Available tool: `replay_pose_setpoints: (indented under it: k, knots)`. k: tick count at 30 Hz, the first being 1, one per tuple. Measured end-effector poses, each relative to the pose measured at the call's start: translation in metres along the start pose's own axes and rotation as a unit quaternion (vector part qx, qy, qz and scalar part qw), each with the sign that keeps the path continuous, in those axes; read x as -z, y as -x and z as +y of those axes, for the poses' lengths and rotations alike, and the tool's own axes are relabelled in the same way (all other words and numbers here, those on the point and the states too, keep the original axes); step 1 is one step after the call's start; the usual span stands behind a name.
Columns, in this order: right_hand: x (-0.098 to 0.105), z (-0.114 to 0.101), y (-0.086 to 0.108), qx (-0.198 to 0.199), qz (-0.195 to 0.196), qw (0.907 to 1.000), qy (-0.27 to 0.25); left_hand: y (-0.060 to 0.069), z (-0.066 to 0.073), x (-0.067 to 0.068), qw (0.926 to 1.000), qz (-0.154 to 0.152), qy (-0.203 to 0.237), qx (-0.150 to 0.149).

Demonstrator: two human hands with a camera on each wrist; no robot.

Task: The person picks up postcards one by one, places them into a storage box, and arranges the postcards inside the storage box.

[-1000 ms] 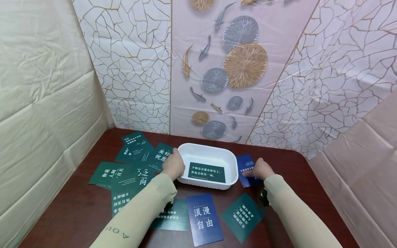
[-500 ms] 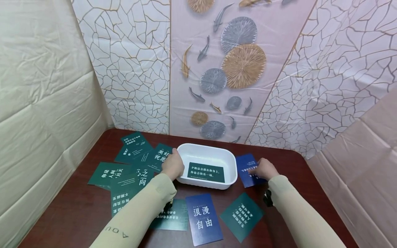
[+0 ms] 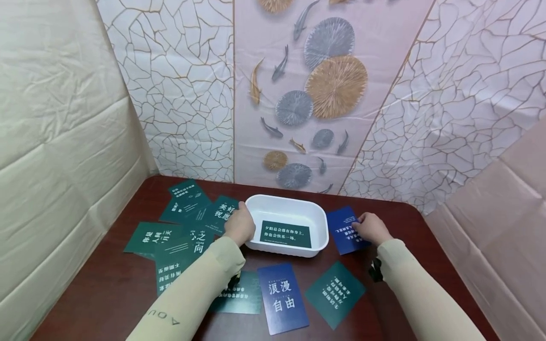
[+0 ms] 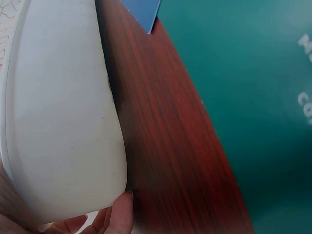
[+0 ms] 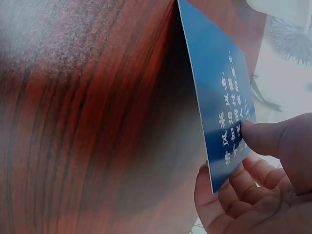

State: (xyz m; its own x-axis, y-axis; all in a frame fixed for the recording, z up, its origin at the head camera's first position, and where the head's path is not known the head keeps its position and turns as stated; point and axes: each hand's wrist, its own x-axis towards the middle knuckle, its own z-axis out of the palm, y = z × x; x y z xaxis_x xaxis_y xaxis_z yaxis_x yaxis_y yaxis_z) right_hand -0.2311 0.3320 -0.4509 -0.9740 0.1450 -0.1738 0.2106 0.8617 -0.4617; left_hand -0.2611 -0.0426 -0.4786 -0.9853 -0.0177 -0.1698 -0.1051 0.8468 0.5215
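A blue card [image 5: 214, 83] with white writing is pinched in my right hand [image 3: 372, 229], thumb on its printed face and fingers behind it. In the right wrist view the card is tilted, part of it raised off the table. My left hand [image 3: 240, 225] grips the left end of a white plastic tray [image 3: 321, 232], with fingertips curled under its wall in the left wrist view. One green card [image 3: 286, 234] with white writing lies inside the tray.
Several overlapping green cards [image 3: 177, 253] spread over the left of the dark red table [image 3: 102, 279]. Nearer the front lie another blue card [image 3: 283, 298] and a green card [image 3: 335, 294] turned cornerwise. A patterned cloth wall [image 3: 294, 142] stands behind.
My right hand has gone from touching the blue card on the table to pinching its right edge and lifting it. The left hand stays on the tray.
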Motion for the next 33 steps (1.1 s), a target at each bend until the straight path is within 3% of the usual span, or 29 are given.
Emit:
replay_pose_setpoints:
  k: [8, 16, 24, 33]
  knots:
    - [0.010, 0.003, -0.002, 0.001, -0.011, 0.9982, -0.059, -0.001, 0.000, -0.002, 1.0000, 0.004, -0.005, 0.000]
    - [0.022, 0.000, 0.000, 0.009, -0.018, 0.9979, -0.062, 0.000, -0.001, -0.002, 1.0000, 0.000, -0.005, -0.003]
    - [0.039, -0.016, 0.001, 0.033, 0.007, 0.9985, -0.043, -0.002, -0.001, -0.003, 0.9999, -0.001, -0.009, 0.004]
    - [0.062, -0.041, 0.004, 0.082, 0.064, 0.9925, -0.065, -0.001, -0.001, -0.003, 0.9999, -0.003, -0.009, 0.004]
